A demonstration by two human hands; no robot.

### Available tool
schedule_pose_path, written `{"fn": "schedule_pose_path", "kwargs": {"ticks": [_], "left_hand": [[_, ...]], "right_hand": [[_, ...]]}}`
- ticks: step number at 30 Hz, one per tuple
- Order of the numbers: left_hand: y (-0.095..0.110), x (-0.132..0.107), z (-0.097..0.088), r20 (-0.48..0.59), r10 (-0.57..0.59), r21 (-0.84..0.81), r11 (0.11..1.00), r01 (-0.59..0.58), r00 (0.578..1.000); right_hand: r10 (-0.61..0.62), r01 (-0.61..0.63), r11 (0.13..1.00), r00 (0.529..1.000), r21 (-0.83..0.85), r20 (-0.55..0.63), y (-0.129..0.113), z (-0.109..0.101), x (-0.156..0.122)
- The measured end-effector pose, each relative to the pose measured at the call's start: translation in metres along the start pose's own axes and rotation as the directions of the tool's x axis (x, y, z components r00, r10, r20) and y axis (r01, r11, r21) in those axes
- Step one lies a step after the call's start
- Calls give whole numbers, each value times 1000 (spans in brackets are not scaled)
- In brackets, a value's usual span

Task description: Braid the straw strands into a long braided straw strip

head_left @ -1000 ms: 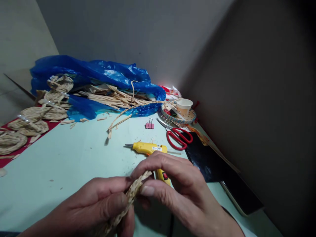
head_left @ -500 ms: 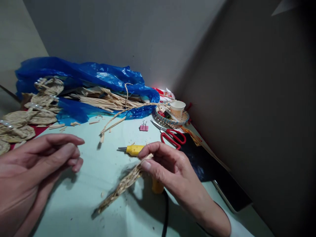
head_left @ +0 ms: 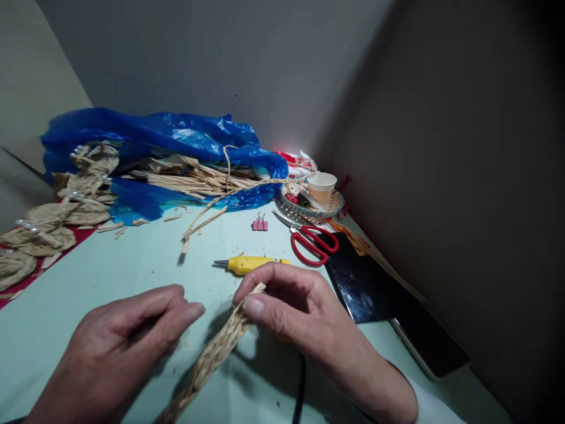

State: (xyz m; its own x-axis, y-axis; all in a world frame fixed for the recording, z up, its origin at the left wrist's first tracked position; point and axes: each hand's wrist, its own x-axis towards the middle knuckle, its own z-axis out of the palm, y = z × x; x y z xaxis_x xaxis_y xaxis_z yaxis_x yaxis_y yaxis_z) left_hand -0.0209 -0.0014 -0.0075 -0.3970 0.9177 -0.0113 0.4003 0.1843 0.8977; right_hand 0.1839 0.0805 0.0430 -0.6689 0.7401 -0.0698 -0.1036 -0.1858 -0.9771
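Observation:
My right hand (head_left: 282,312) pinches the upper end of a braided straw strip (head_left: 216,353) between thumb and fingers. The strip slants down toward me and leaves the bottom of the view. To its left, my left hand (head_left: 136,335) hovers over the table with fingers curled in and thumb forward. Nothing shows in it, and it is apart from the braid. Just beyond my right hand lies a yellow hot glue gun (head_left: 249,265) with a dark nozzle pointing left. My right hand hides its handle, and a black cord (head_left: 300,388) runs out below.
Red-handled scissors (head_left: 309,244) and a pink binder clip (head_left: 260,225) lie farther back. A paper cup (head_left: 322,187) stands in a woven basket (head_left: 339,206). A blue plastic bag (head_left: 154,126) holds straw; braided pieces with pearls (head_left: 48,227) lie left. A phone (head_left: 432,335) lies right.
My left hand has come right and nearer to the braid, its fingers more curled. My right hand still grips the braid, whose lower end now reaches past the bottom of the view.

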Motion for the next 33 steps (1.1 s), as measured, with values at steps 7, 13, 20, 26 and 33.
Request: {"fn": "schedule_pose_path", "kwargs": {"ticks": [7,13,20,26,33], "left_hand": [[9,11,6,366,-11,-391,905,165,931],[22,0,12,303,9,-266,961,75,953],[22,-4,13,253,-40,-175,981,86,967],[21,-6,16,166,118,-149,984,-93,979],[21,-8,15,162,121,-111,988,-103,979]], "right_hand": [[10,-9,1000,999,-28,34,3,4,0],[-39,37,997,999,-69,-25,11,6,2],[-52,52,993,999,-108,5,18,5,3],[-73,70,994,997,-85,-21,25,4,7],[-103,102,987,995,-123,2,21,6,6]]}}
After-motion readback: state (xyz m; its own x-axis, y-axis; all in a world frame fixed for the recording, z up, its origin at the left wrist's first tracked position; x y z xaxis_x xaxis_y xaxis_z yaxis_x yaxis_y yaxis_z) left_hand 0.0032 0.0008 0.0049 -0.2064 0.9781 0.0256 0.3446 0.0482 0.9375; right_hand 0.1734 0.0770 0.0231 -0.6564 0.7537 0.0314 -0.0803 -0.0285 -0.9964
